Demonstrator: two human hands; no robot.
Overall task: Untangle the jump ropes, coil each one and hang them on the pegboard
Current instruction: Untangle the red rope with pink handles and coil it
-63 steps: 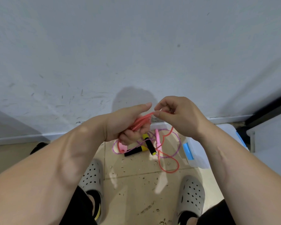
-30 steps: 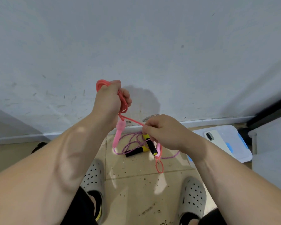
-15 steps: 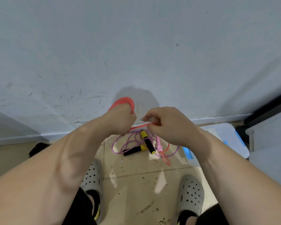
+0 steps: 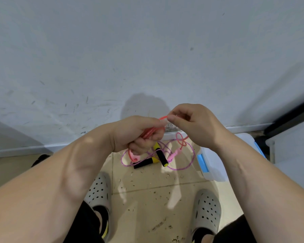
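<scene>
Fingers (image 4: 144, 145) of the left hand (image 4: 133, 134) curled round a bundle of several turns of the pink jump rope (image 4: 150, 132), held in front of the body above the floor (image 4: 156, 186); thumb and forefinger of the right hand (image 4: 195, 127), just to the right and slightly higher, pinch the short arc of the same cord where it leaves the bundle, the other right fingers being loosely folded. One pink handle (image 4: 134, 157) dangles below the left fist; the free end of the cord drops from the right hand through a small loop to the second pink handle (image 4: 175, 153), which sits over the far part of the purple jump rope (image 4: 188, 165). Whether the two ropes are crossed there cannot be told. The purple jump rope lies in loose loops on the floor near the wall (image 4: 147, 58), its black-and-yellow handles (image 4: 161, 156) crossed at the middle, with a white box (image 4: 212, 163) to its right and the person's clogs (image 4: 99, 192) nearer. Judged progress: coiling of the pink rope well advanced, only its last length unwound; the purple rope uncoiled; nothing hung, and no pegboard in view
</scene>
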